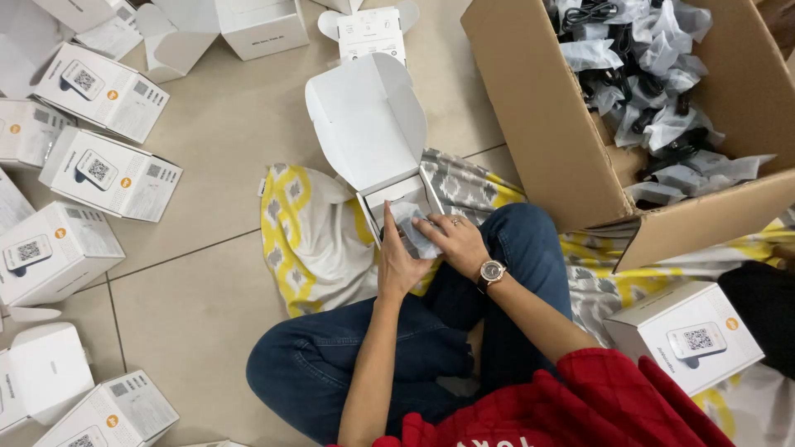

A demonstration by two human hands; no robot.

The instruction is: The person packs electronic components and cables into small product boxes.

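An open white box (pixel 370 124) rests against my knee on a yellow and grey patterned cloth (pixel 310 236), with its lid flipped up and away from me. My left hand (pixel 397 263) steadies the near left side of the box, fingers pointing up along its wall. My right hand (pixel 455 240), which wears a ring and a wristwatch, presses a small clear plastic bag (pixel 414 228) into the box's mouth. What the bag holds is hidden from me. I sit cross-legged in blue jeans and a red top.
A large brown cardboard carton (pixel 571 165) at the upper right holds several bagged black cables. Several closed white printed boxes (pixel 112 174) lie on the tiled floor at left, and one more white box (pixel 687 335) sits by my right knee. Open empty boxes (pixel 248 25) lie at the top.
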